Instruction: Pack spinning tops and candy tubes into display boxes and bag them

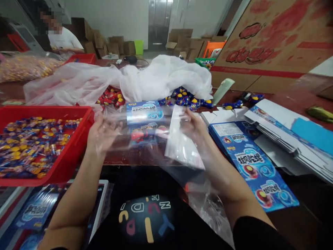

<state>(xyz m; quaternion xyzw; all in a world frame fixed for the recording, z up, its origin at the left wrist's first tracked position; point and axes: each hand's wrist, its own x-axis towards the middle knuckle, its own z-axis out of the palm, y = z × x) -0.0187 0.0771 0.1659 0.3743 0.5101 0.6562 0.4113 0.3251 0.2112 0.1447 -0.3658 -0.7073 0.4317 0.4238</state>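
Clear plastic film [117, 118] stretches between my two hands, blurred by motion. My left hand [101, 133] grips its left end with curled fingers, beside the red tray. My right hand [194, 125] holds the film's right end, and a white glossy sheet or flap [178, 139] hangs next to the palm. Behind the film, a blue printed box [144, 116] lies on the table; the film partly covers it. Whether the film touches the box, I cannot tell. Loose clear plastic [210, 205] hangs down at my right side.
A red tray [88, 139] of small wrapped pieces stands at left. Blue printed cartons [253, 163] and white flat cartons [291, 135] lie at right. White sheeting [166, 76] covers red and blue toys behind. A large cardboard box [260, 52] stands back right; a person [65, 38] sits back left.
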